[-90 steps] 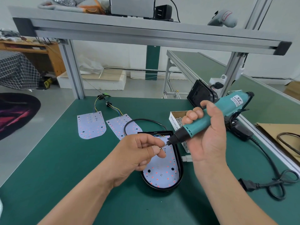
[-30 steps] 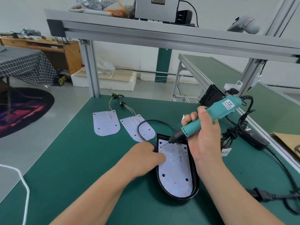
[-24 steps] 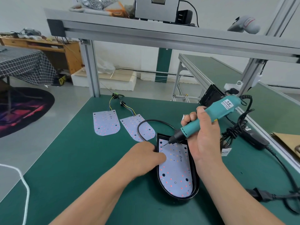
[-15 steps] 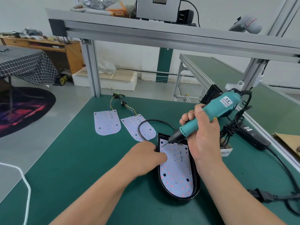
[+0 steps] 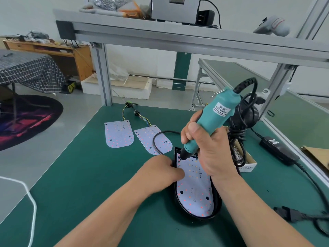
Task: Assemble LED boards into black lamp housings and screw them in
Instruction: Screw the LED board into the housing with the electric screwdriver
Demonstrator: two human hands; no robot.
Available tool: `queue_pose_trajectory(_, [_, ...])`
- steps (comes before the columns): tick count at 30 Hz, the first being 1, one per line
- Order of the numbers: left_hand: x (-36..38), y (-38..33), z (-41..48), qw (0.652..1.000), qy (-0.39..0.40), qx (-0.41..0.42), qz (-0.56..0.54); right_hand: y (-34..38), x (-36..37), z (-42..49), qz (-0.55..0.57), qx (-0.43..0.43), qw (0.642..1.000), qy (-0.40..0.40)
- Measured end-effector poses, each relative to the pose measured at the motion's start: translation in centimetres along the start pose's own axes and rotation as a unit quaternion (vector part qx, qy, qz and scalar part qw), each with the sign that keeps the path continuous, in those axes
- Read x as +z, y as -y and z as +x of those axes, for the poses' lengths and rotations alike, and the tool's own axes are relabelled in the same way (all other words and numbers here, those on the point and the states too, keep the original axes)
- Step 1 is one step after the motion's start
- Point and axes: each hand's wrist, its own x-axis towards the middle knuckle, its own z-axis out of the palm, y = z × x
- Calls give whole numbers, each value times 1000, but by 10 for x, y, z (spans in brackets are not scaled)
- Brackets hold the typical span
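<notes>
While the right hand [image 5: 208, 154] curls its fingers round a teal electric screwdriver [image 5: 213, 120], the bit touches the upper left corner of the white LED board [image 5: 194, 189] seated in the black oval lamp housing [image 5: 218, 204], lower centre of the frame. The left hand [image 5: 160, 173] grips the housing's left rim, thumb pressing the board.

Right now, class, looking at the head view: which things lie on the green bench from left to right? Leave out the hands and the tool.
white cord → loose LED board → second loose LED board → black lamp housing → box of screws → black power adapter → cardboard sheet
</notes>
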Motion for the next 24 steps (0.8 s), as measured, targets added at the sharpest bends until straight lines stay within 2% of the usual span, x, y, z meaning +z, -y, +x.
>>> queue_pose_trajectory(6, [-1, -3, 0, 1000, 6, -10, -5, -1, -3, 2, 3, 30, 999, 13])
queue_pose_trajectory(10, [-3, -4, 1, 1000, 16, -12, -6, 5, -7, 0, 15, 8, 1000, -3])
queue_pose_trajectory(16, [-8, 0, -1, 1000, 27, -2, 1, 14, -20, -3, 105, -15, 990, -98])
queue_pose_trajectory(19, [-15, -2, 0, 997, -10, -43, -55, 14, -37, -4, 176, 16, 971, -158])
queue_pose_trajectory(21, [-22, -1, 2, 987, -58, -50, -144, 12, -47, -4, 219, 31, 956, -194])
queue_pose_trajectory(24, [-32, -3, 0, 932, -58, -40, -355, 11, -57, -4, 260, 36, 936, -233])
